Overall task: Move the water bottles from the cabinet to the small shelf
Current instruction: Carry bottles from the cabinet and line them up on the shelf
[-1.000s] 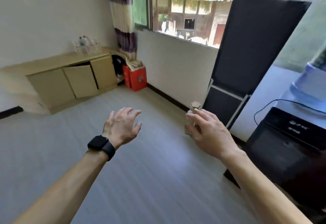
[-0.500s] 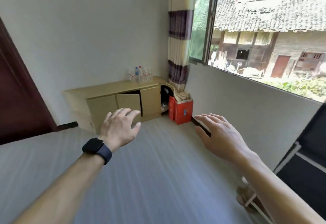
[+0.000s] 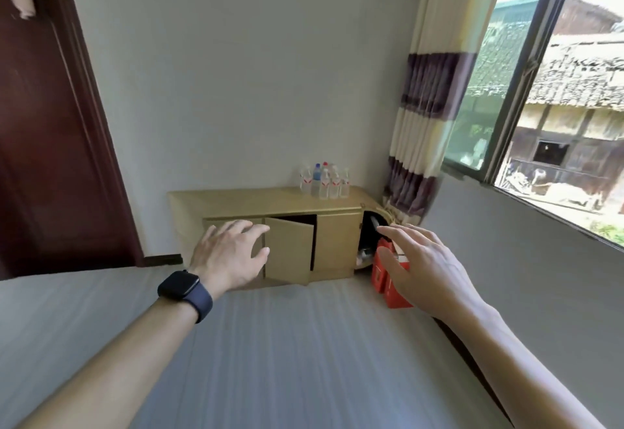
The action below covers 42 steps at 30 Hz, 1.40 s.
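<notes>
Both my hands are raised ahead of me over the grey floor, and neither one holds anything. My left hand, with a dark watch on its wrist, is wide, palm down, with the fingers spread and loosely bent. My right hand is wide too, its fingers stretched forward and a little apart. The water bottles stand in a tight cluster on top of the low wooden cabinet, at its right end close to the white wall; they are clear with red labels, and one has a blue cap. The cabinet sits against that wall across the room, well apart from my hands. Its middle door hangs ajar, swung outward, with a dark gap behind it. A red box sits on the floor just beside the cabinet's right end, partly behind my right hand. A striped curtain hangs above that corner beside a window, and a dark brown door fills the left side
</notes>
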Motion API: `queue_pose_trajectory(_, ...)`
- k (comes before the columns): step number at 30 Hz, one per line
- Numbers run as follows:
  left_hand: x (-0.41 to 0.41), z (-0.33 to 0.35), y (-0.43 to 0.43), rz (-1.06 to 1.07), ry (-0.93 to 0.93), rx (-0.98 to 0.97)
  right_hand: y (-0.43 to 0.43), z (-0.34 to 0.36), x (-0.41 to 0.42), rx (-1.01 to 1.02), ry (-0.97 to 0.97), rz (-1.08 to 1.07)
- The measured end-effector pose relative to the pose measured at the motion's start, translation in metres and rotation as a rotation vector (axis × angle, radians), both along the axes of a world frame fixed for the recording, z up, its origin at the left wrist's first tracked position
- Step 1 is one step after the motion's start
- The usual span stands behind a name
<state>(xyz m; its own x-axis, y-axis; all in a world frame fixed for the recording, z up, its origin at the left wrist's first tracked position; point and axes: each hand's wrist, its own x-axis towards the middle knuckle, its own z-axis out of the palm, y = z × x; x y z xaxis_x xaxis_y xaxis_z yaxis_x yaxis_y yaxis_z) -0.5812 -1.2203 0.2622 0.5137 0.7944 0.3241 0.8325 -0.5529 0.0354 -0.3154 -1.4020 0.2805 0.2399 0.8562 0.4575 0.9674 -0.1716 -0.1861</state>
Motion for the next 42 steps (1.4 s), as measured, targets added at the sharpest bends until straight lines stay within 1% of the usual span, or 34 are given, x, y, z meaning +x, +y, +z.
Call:
queue_pose_trajectory(8, 0.075, 0.036, 0.206, -0.035, -0.013, 0.049, 0.187, 0.017, 0.072, 0.074, 0.033, -0.024)
queue_pose_trajectory(15, 0.178, 0.024, 0.358, -0.106, 0.009, 0.054, 0.339, 0.0, 0.162, 0.058, 0.003, -0.05)
queue_pose_trajectory(19, 0.235, 0.02, 0.441, -0.09, -0.001, 0.074, 0.433, -0.004, 0.221, 0.048, 0.012, 0.003)
queue_pose_trajectory(24, 0.293, 0.019, 0.537, -0.05, -0.031, 0.049, 0.538, -0.006, 0.296, 0.041, 0.028, 0.04)
queue_pose_trajectory(26, 0.313, 0.009, 0.575, -0.042, -0.036, 0.034, 0.576, -0.014, 0.321, 0.018, 0.052, 0.033)
queue_pose_trajectory(28, 0.323, -0.002, 0.598, -0.037, -0.024, 0.016, 0.596, -0.022, 0.333, 0.028, 0.048, 0.03)
queue_pose_trajectory(30, 0.348, -0.022, 0.646, -0.041, -0.026, -0.023, 0.641, -0.039, 0.359, -0.013, 0.07, 0.024)
queue_pose_trajectory(38, 0.46, -0.086, 0.811, -0.192, -0.052, -0.218, 0.791, -0.098, 0.434, -0.112, 0.12, -0.08)
queue_pose_trajectory(42, 0.512, -0.107, 0.881, -0.264, 0.004, -0.297, 0.856, -0.119, 0.461, -0.2, 0.146, -0.132)
